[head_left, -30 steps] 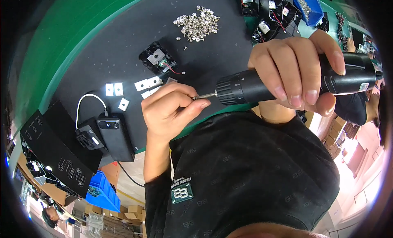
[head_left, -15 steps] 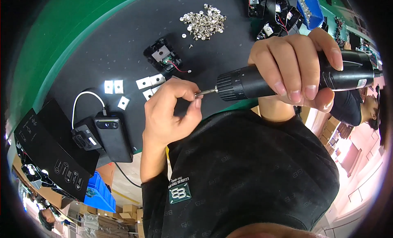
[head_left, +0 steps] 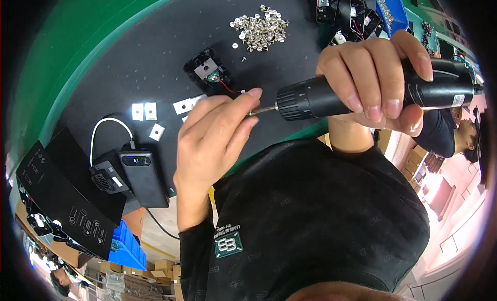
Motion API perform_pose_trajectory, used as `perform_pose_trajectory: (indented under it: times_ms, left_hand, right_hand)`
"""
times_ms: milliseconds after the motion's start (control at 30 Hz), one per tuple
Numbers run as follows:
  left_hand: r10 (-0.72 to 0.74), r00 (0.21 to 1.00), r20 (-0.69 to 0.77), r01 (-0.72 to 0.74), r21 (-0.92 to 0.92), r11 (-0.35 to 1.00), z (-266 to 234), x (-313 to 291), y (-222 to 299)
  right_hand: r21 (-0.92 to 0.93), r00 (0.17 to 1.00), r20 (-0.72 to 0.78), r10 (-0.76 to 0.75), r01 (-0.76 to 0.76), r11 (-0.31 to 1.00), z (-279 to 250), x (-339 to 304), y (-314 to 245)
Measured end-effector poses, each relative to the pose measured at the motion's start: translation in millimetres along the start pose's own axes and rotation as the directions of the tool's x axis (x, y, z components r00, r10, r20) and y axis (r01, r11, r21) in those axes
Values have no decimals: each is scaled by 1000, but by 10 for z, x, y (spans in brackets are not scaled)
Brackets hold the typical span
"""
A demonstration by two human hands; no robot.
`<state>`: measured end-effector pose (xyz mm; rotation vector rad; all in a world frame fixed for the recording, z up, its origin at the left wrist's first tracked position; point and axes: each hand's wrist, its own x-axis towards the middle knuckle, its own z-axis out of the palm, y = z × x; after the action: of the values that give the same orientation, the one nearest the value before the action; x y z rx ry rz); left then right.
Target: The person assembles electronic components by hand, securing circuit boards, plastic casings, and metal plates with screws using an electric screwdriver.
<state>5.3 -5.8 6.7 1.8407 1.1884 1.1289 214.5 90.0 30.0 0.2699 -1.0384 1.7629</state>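
My right hand (head_left: 370, 86) is wrapped around a black electric screwdriver (head_left: 305, 100), held level above the table with its bit pointing left. The fingers of my left hand (head_left: 212, 138) close around the tip of the metal bit (head_left: 265, 110). Whatever sits between those fingertips is mostly hidden. Beyond my left hand lies a black plastic housing (head_left: 206, 68) with a metal plate, a small green board and a red wire. Several silvery square plates (head_left: 182, 106) are partly covered by my left hand.
A pile of silver screws (head_left: 261, 31) lies at the far middle. More black housings (head_left: 341, 13) and a blue bin (head_left: 392, 12) of small parts are far right. On the left are a black power bank (head_left: 142, 177) with a white cable, loose plates (head_left: 150, 111) and a black box (head_left: 77, 197).
My left hand has turned, its fingers now stretched further over the bit's tip. The screwdriver has shifted slightly, its front end a little higher in view.
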Motion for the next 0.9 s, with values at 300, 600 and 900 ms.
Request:
perform_pose_trajectory:
  times_ms: [300, 600, 900]
  left_hand:
    - [-158, 987, 5, 143, 393, 908, -254, -1, -390]
    - [-202, 979, -21, 194, 404, 894, -183, 87, -403]
    - [-192, 981, -36, 190, 414, 890, -143, 99, -437]
  right_hand:
    - [-267, 995, -81, 66, -85, 960, 69, 215, 105]
    - [-365, 987, -148, 67, -117, 923, 91, 198, 325]
    - [-383, 989, -136, 59, -108, 917, 57, 209, 368]
